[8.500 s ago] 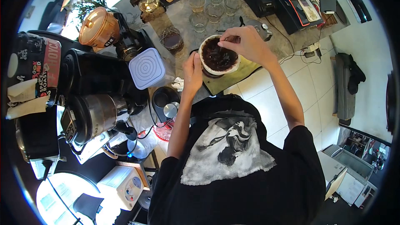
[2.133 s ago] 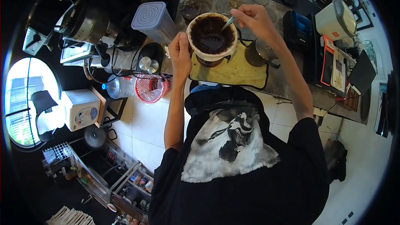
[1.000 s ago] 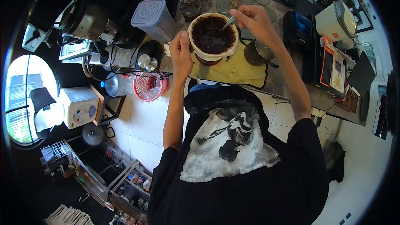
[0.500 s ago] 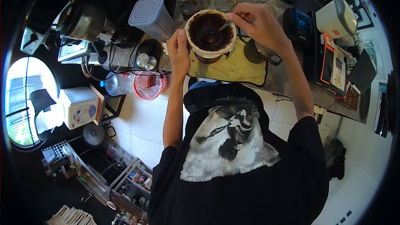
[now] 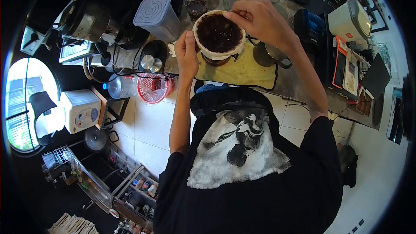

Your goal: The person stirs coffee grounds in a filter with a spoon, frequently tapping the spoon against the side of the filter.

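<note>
Cluttered desk (image 5: 299,84), yellow mat (image 5: 242,70) near front edge. Left hand (image 5: 187,54) curled against filter cone (image 5: 218,34); flimsy, wet, hot: steady by rim. Right hand (image 5: 259,16) pinched shut, spoon hidden.

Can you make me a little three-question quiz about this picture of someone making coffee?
1. True or false: the left hand rests against the side of the white dripper.
2. What lies under the dripper? A) a red basket B) a yellow cloth C) a blue box
3. Fill in: the right hand is at the dripper's far ____.

Key
1. True.
2. B.
3. Rim. The fingers are pinched there; in earlier views they held a small spoon, which is hidden now.
</note>
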The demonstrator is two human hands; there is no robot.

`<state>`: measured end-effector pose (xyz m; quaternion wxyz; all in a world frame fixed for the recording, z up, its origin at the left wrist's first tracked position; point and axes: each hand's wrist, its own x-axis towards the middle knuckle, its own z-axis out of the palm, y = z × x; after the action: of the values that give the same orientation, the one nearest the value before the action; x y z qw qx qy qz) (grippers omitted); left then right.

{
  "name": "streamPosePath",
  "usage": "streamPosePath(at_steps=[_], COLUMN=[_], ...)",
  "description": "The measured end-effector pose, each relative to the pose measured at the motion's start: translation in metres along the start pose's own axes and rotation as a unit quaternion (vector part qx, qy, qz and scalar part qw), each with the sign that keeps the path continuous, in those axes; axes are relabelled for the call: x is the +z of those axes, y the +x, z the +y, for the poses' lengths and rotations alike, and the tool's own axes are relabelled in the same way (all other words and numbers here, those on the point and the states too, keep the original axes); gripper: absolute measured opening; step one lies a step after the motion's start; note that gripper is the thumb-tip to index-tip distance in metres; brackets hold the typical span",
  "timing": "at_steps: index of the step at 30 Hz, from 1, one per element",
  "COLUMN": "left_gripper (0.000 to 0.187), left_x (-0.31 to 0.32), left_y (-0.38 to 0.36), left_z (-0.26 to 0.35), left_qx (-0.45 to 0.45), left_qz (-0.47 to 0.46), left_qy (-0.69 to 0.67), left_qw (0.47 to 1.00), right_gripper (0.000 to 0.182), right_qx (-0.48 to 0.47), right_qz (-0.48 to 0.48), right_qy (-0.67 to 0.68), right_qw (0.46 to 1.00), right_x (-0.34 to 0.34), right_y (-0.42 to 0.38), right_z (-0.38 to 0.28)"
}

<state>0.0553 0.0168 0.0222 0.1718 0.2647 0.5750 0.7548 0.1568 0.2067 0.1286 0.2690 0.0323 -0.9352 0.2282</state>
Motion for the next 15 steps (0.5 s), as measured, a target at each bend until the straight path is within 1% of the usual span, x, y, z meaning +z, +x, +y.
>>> streamPosePath(at_steps=[4,6,7,9,12,13,15], left_gripper=[0.039,0.039,0.039,0.038,0.038,0.038,0.038], left_x=[-0.0044,-0.0046,-0.0046,-0.0049,-0.0022,-0.0013,-0.0040], left_y=[0.0013,0.0005,0.0006,0.0003,0.0003,0.0000,0.0003], left_z=[-0.0043,-0.0051,-0.0048,-0.0075,-0.0042,-0.0028,-0.0046], left_qx=[0.003,0.003,0.004,0.005,0.003,0.000,-0.003], left_qz=[-0.004,-0.005,-0.007,-0.003,0.002,0.004,-0.001], left_qy=[0.001,-0.004,-0.008,-0.002,-0.006,-0.015,-0.016], left_qw=[1.000,1.000,1.000,1.000,1.000,1.000,1.000], right_gripper=[0.029,0.029,0.029,0.029,0.029,0.029,0.028], right_qx=[0.021,0.041,0.041,0.000,-0.006,-0.006,0.016], right_qz=[-0.031,-0.079,-0.079,-0.032,-0.020,-0.020,-0.062], right_qy=[0.025,0.054,0.054,0.004,0.025,0.025,0.056], right_qw=[0.999,0.995,0.995,0.999,0.999,0.999,0.996], right_x=[-0.0037,-0.0062,-0.0049,-0.0016,-0.0016,-0.0023,-0.0034], right_y=[0.0035,0.0015,0.0019,0.0019,0.0032,0.0028,0.0023], right_z=[-0.0065,-0.0054,-0.0037,0.0009,-0.0038,-0.0047,-0.0055])
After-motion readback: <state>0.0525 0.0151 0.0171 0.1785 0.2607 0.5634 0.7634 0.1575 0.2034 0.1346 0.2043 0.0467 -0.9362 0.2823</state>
